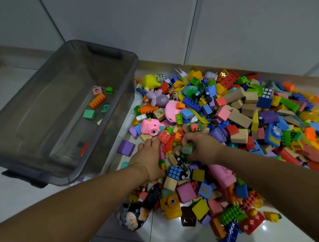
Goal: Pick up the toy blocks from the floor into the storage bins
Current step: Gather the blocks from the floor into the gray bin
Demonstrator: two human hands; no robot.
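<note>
Head view, left to right.

Translucent grey plastic storage bin (130,70): smooth, hard walls, open top, dark handles. It is nearly empty, holding an orange studded plastic brick (97,100), a green foam cube (89,114) and a few more. It sits just left of the pile, so the carry is short, but the smooth bottom means a tossed hard brick could bounce back out.

Left hand (148,155): the fingers reach into the pile of mixed toy blocks (230,116) at a red studded plastic plate (164,136). Whether they pinch anything is hidden, so I can't tell the grip.

Right hand (200,146): the fingers are curled round a pale green matte block (188,149), probably foam. It is low in the pile and not lifted yet.

Risks:
- The pile is loose and interlocked. Pulling one piece likely drags its neighbours, and they'd skid on the glossy white tile floor (162,234).
- Foam compresses, so an overloaded handful could squeeze pieces out mid-carry.
- Studded bricks snag on each other, so a stuck cluster could drop partway.
- Non-blocks are mixed in, including a pink plastic toy camera (151,127) and a small twisty puzzle cube (174,171), and are easy to scoop by mistake.

Right side: plain rectangular wooden blocks (239,118), hard and denser-looking, so grab fewer at a time.
</note>
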